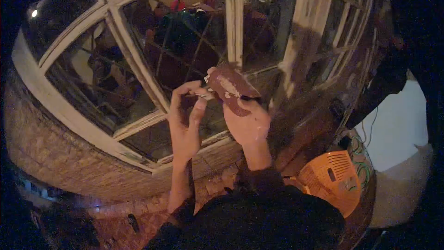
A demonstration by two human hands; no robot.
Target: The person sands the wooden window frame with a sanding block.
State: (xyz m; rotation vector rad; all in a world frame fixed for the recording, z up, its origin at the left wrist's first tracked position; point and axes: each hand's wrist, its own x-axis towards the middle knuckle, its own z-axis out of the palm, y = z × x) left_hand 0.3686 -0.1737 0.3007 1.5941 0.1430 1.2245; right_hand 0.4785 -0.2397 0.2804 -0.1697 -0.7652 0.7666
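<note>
In front of the window frame [236, 28], my right hand [247, 120] is wrapped round a reddish-brown piece [229, 85] with a pale worn patch, perhaps sandpaper. The piece is tilted and folded over in the fingers. My left hand [187, 120] is just left of it, thumb and index finger pinched on a small pale item [206, 95] near the brown piece's left edge. What that small item is cannot be made out. Both hands are raised above the lower window rail.
An orange slatted plastic crate [330, 178] lies at the lower right, with green cord [363, 173] beside it. A white sheet or panel [397, 125] stands farther right. Below the window is a brick wall [83, 166]. A dark object [133, 222] lies on the floor.
</note>
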